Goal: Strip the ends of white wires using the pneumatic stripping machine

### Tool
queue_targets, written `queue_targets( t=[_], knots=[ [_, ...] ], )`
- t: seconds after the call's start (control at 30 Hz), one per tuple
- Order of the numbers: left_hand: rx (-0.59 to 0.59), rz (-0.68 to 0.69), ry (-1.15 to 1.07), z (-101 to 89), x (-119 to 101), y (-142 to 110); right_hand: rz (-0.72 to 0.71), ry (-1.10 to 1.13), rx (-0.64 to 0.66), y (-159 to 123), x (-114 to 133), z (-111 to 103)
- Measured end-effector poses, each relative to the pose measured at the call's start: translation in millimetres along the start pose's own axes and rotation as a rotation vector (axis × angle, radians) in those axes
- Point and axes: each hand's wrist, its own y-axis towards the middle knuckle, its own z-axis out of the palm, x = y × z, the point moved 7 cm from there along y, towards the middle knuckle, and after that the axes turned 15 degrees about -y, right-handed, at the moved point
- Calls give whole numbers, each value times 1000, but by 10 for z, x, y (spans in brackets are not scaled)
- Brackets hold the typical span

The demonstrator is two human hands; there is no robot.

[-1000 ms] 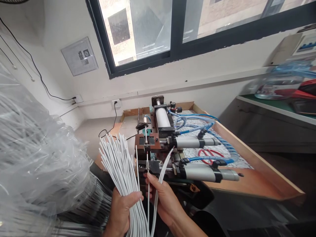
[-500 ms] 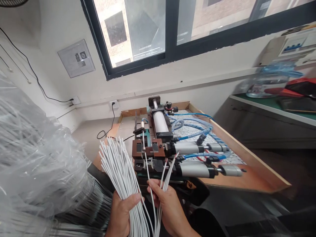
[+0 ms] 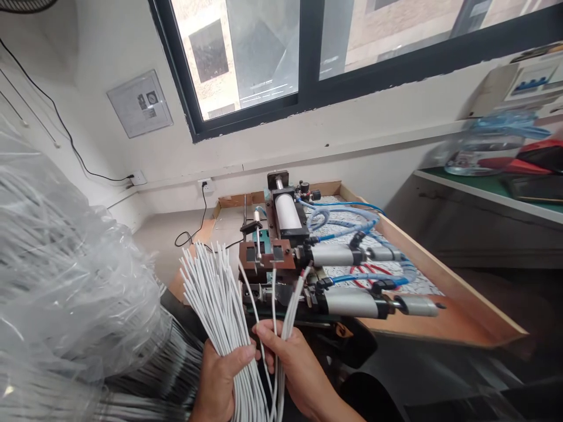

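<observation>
My left hand (image 3: pixel 226 372) is wrapped round a thick bundle of white cables (image 3: pixel 214 299), their cut ends fanned out upward. Several more white cables (image 3: pixel 291 308) stand up from my right hand (image 3: pixel 292 363), which is closed. Its thumb and forefinger pinch a single white cable (image 3: pixel 250 290) that leans left, beside the bundle. Just beyond the cable tips is a pneumatic machine (image 3: pixel 288 214) with brown clamp blocks (image 3: pixel 284 258) and silver cylinders (image 3: pixel 352 302). The single cable's tip is apart from the blocks' middle. My fingertips partly hide the lower cables.
A wooden-edged tray (image 3: pixel 466 293) surrounds the machine, with blue air hoses (image 3: pixel 365 225) looping at its right. Plastic-wrapped cable bundles (image 3: pixel 79 293) crowd the left side. On the right, a green-topped shelf (image 3: pixel 475 184) carries a clear plastic jug (image 3: pixel 484 146).
The cable that pointed into the machine's middle has come away from it. My right hand has shifted slightly left, now pinching a cable nearer the bundle. The view has moved a little.
</observation>
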Motion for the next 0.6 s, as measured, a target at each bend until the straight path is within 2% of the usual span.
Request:
queue_targets(
  t=[0.1,0.17,0.27,0.37,0.6],
  knots=[
    [-130,-40,-1,-149,21,5,-56,-93,-93,-80,-46,-100],
    [-201,-38,1,-228,19,12,-36,-124,-151,-129,-127,-163],
    [-239,-26,14,-271,14,27,17,-151,-158,-178,-238,-191],
    [-223,-3,26,-232,-3,31,54,-154,-131,-202,-263,-178],
    [-130,31,45,-105,-33,15,49,-105,-67,-111,-119,-144]
  ],
)
